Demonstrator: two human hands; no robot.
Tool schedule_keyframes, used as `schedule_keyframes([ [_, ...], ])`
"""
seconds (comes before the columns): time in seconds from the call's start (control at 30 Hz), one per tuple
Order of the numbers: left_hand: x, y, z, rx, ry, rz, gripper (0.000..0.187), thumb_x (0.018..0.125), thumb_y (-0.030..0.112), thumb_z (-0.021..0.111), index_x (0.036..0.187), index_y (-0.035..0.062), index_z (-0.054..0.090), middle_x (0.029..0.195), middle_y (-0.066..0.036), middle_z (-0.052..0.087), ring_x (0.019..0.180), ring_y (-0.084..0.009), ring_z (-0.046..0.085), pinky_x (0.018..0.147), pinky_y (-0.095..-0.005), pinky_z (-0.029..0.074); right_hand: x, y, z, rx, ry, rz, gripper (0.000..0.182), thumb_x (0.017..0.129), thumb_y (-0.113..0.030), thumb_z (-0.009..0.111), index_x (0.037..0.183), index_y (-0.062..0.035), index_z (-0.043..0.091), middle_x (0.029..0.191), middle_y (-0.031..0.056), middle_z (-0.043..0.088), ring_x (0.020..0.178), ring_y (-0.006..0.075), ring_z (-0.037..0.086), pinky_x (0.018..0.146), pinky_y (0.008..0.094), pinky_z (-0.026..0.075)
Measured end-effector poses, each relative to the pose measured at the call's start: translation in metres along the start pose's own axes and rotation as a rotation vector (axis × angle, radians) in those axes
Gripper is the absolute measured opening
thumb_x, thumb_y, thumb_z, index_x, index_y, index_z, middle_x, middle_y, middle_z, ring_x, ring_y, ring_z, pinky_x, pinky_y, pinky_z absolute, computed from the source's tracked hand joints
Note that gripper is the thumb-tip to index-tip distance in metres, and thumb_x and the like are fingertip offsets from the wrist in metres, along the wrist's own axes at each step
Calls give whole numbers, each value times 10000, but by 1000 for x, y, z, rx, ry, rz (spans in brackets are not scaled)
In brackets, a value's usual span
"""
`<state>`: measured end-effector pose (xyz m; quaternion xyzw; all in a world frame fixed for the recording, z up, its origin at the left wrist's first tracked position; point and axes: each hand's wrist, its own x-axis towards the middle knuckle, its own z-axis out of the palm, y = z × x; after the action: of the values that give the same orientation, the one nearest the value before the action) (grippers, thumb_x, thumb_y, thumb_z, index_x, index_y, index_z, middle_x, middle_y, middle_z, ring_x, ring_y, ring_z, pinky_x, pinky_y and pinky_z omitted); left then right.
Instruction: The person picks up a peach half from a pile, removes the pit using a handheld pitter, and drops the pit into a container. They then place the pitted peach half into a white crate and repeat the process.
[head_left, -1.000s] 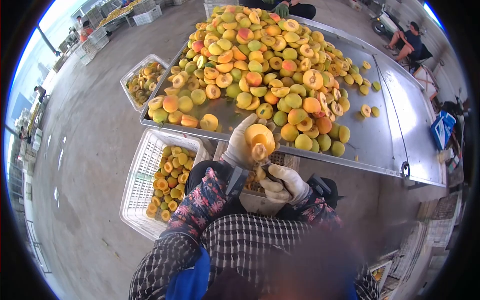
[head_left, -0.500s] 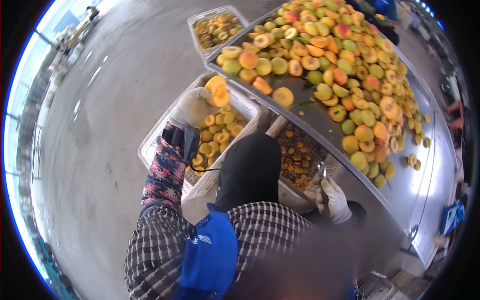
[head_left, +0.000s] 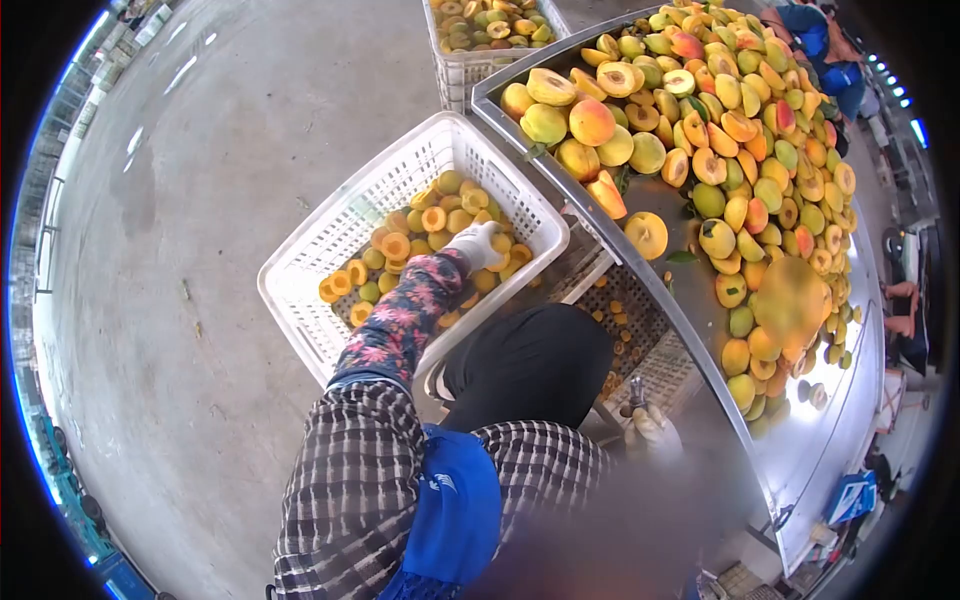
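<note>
My left hand (head_left: 478, 246), in a white glove, reaches down into the white basket (head_left: 345, 217) and rests among halved yellow fruit (head_left: 395, 246). Its fingers point into the pile, and whether they hold a piece is hidden. At the lower right my gloved right hand (head_left: 655, 434) is closed around a small metal tool (head_left: 637, 392), whose tip points up. Beneath the table's edge, near that hand, lies a dark crate with small fruit pieces (head_left: 618, 318). Whole and halved fruit (head_left: 740, 150) is heaped on the metal table (head_left: 690, 325).
The metal table's raised rim runs diagonally along the right side. A second basket of fruit (head_left: 490, 62) stands beyond the first, at the top. A person in blue (head_left: 840, 75) is at the table's far end. A blue box (head_left: 852, 497) lies at the right.
My left hand has gone from above the basket, where it held halved fruit, down into the pile. The view has shifted. My right hand still holds the tool.
</note>
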<state>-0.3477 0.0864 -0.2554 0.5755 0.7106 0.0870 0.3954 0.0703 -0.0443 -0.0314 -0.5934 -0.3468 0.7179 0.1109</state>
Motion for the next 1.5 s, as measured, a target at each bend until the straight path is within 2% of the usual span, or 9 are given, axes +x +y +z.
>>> schedule_keyframes([
  [0.13,26,-5,27,-11,187,213,565,772,226,671,1308,124,526,1329,-169,527,1219,-346,517,1036,-398,411,12,-6,5,-22,14,62,280,1000,-328,504,1098,-66,516,656,10,489,462,102,454,408,233,363],
  [0.4,33,-34,42,74,-21,25,560,836,464,600,1285,131,566,1273,-180,575,1172,-340,557,989,-409,438,23,-17,15,-40,35,167,323,993,-356,509,1134,-65,506,672,3,487,474,95,446,424,224,364],
  [0.6,25,-8,13,116,-44,-30,391,849,397,598,1124,123,649,1189,-155,632,1161,-342,562,945,-425,462,28,-19,13,-60,-11,121,343,986,-373,519,1160,-78,504,671,3,475,476,98,428,431,232,364],
  [0.77,25,-20,6,177,627,328,276,816,255,597,1055,138,670,1147,-126,613,1089,-338,549,948,-474,427,39,16,-2,-4,31,183,340,979,-374,536,1195,-112,520,692,3,513,481,102,468,435,233,379],
  [0.9,14,-23,10,284,144,119,506,795,361,632,1270,188,601,1502,-195,331,1214,-396,509,1039,-437,415,42,23,-5,-50,55,95,336,969,-375,556,1144,-89,555,674,1,532,500,102,520,459,240,424],
  [1.1,-9,7,-48,-328,700,130,249,868,134,644,1104,62,677,1049,-109,693,940,-238,660,835,-322,515,34,2,-2,-318,14,9,411,978,-422,513,1133,-42,528,712,35,557,528,111,558,503,264,459],
  [1.23,-61,110,-116,-498,969,440,169,909,20,594,1065,-1,657,878,-32,658,788,-90,605,705,-237,497,29,-7,-4,-458,-32,-88,448,978,-417,509,1250,-62,496,750,53,560,542,117,561,520,279,461],
  [1.43,-80,315,-145,-265,300,671,288,883,133,630,1137,-2,629,1027,-117,648,861,-199,659,763,-311,516,66,50,-33,-679,27,-903,319,1007,-318,492,1215,-78,527,835,56,544,616,129,529,565,302,452],
  [1.5,-62,364,-133,64,279,806,349,893,217,591,1174,10,605,1053,-162,644,935,-305,650,812,-386,516,45,29,-25,-195,-152,-296,293,1003,-294,506,1177,-63,552,806,54,543,622,133,521,589,310,456],
])
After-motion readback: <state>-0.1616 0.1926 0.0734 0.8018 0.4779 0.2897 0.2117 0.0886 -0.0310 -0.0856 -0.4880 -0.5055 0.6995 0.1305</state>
